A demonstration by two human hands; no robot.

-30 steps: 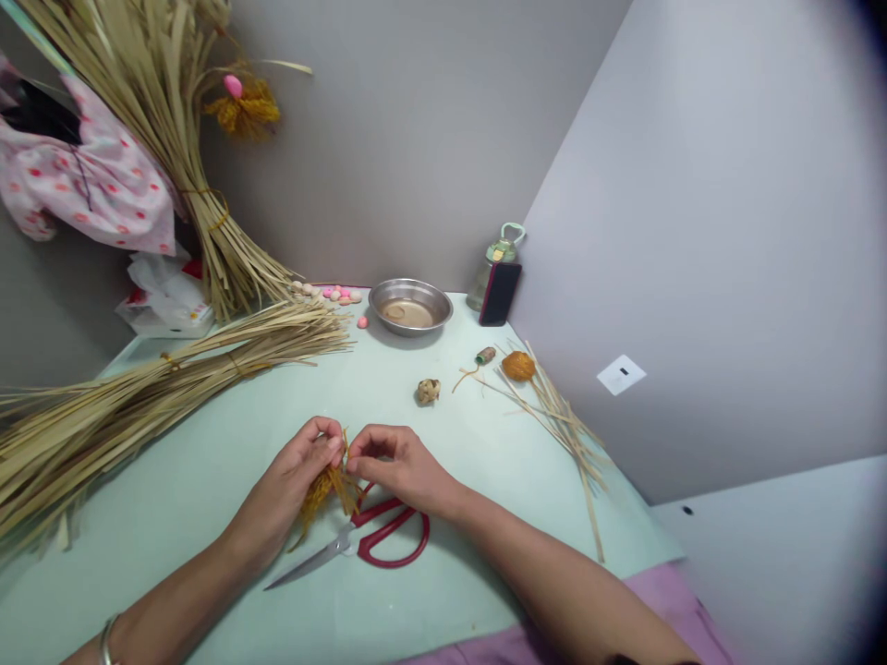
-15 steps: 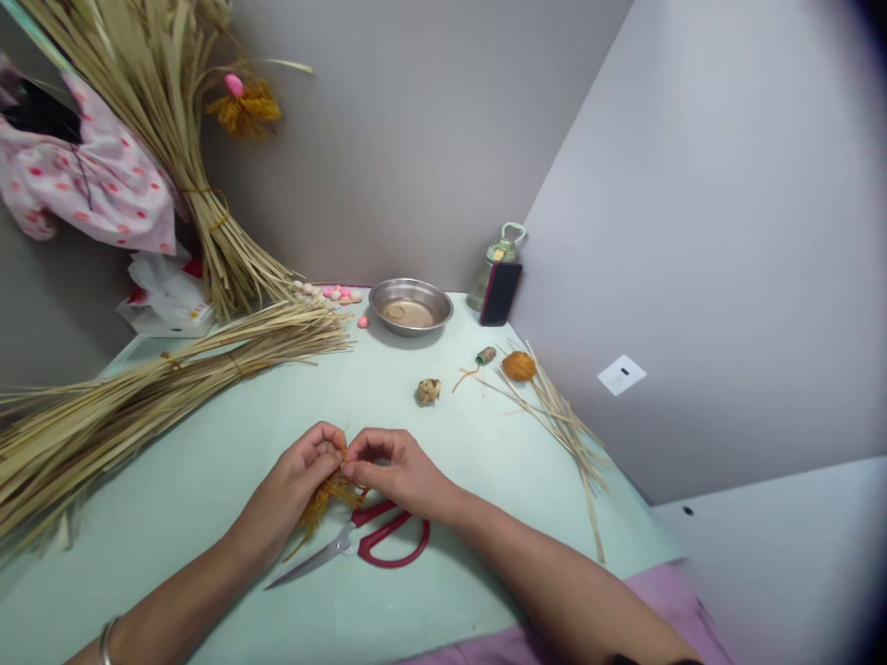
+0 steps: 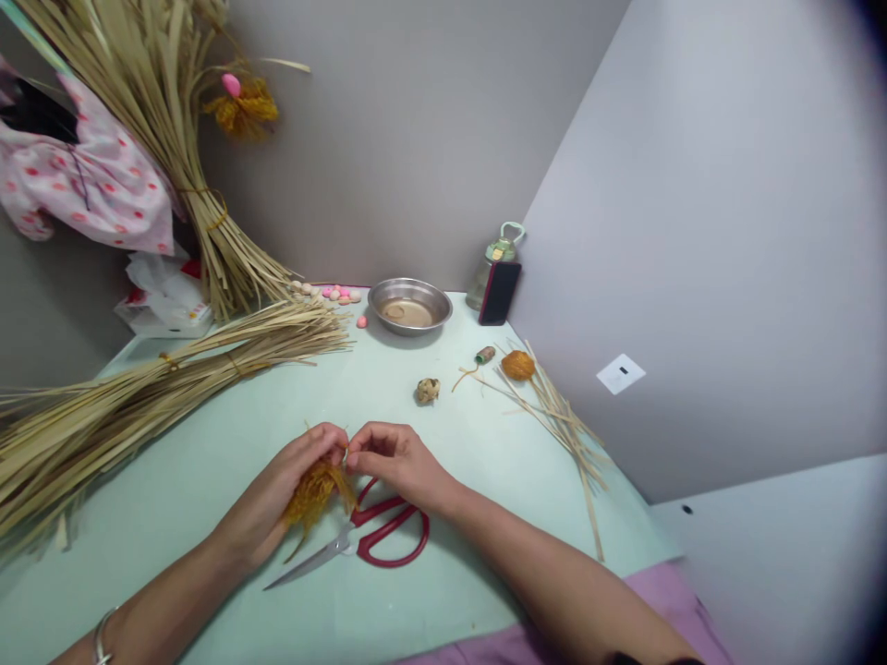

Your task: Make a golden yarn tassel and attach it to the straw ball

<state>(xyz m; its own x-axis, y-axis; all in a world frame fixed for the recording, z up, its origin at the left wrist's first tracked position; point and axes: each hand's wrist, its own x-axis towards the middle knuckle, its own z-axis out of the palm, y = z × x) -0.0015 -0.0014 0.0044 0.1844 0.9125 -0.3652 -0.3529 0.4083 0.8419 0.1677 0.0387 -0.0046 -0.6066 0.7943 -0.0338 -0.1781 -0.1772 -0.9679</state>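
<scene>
My left hand (image 3: 277, 488) is closed on a mustard-yellow yarn tassel (image 3: 315, 499), whose loose strands spread out beneath the palm. Close beside its fingertips, my right hand (image 3: 402, 464) pinches with thumb and forefinger at what seems to be a thin yellow strand by the tassel's top; the fingers partly cover it. Just below both hands lies a pair of scissors (image 3: 378, 533) with red handles, its blades pointing left. A small speckled egg-like object (image 3: 428, 391) rests beyond my hands.
Straw bundles (image 3: 166, 379) fill the left side. A metal bowl (image 3: 410, 325) with liquid stands at the back near pink and pale pieces (image 3: 339, 294). To the right are a phone (image 3: 500, 294), a bottle (image 3: 478, 286), a small spool (image 3: 485, 355), an orange yarn ball (image 3: 517, 366) and loose straws (image 3: 561, 420).
My left hand has turned and opened out a little from the tassel, so more of its yellow strands show. My right hand has shifted slightly and keeps its pinch.
</scene>
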